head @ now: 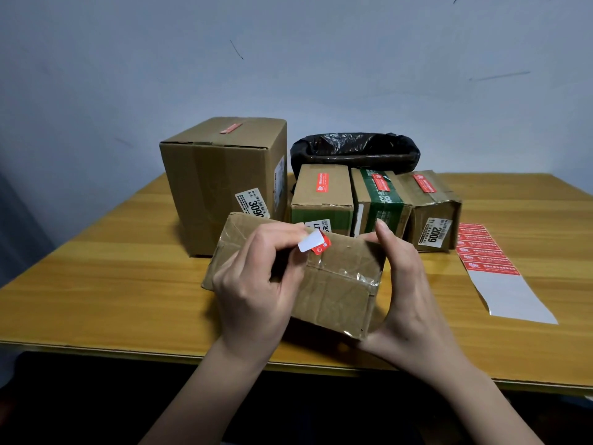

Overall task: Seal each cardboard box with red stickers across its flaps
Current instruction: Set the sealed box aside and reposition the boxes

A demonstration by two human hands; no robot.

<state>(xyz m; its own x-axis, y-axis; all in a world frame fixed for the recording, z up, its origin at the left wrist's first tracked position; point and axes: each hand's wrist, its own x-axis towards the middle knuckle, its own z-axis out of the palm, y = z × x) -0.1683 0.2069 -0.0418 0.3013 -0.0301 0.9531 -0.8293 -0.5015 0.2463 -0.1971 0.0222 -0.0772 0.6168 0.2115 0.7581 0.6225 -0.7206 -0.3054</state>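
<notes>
— What does the box look like?
— A flat, creased cardboard box, glossy with clear tape, tilted above the wooden table. My right hand grips its right end.
— And the sticker?
— My left hand pinches a red sticker, its white back curled up, touching the box top.

Five cardboard boxes, one black bag-lined bin, one sticker sheet, two hands, one table.
</notes>
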